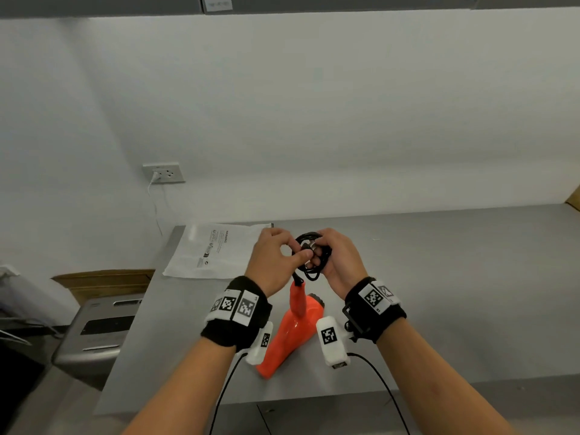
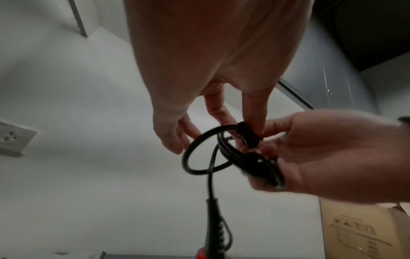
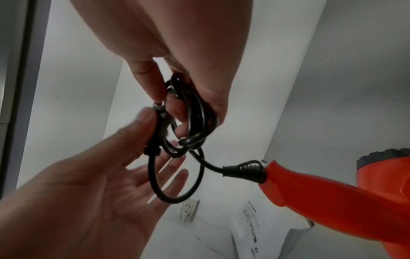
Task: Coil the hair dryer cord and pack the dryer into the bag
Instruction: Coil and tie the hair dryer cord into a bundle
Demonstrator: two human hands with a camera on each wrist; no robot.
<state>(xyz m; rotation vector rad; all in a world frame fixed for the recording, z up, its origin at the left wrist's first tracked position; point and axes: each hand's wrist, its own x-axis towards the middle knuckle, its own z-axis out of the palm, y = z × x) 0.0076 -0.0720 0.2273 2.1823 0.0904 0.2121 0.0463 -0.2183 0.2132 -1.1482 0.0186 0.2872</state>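
The orange hair dryer (image 1: 290,335) lies on the grey table (image 1: 455,293), its handle (image 3: 321,198) pointing up toward my hands. Its black cord (image 1: 314,268) is wound into a small coil above the dryer. My right hand (image 1: 326,255) grips the coil (image 3: 195,112) with curled fingers. My left hand (image 1: 298,250) pinches the plug end (image 2: 248,135) between thumb and forefinger, right at the coil. One loose loop (image 2: 199,154) hangs below. The white plastic bag (image 1: 216,252) lies flat on the table, left of my hands.
A wall socket (image 1: 163,172) with a white plug sits on the white wall at the left. A cardboard box (image 1: 103,282) and a grey appliance (image 1: 97,334) stand beyond the table's left edge. Another cardboard box (image 2: 363,231) is at the right.
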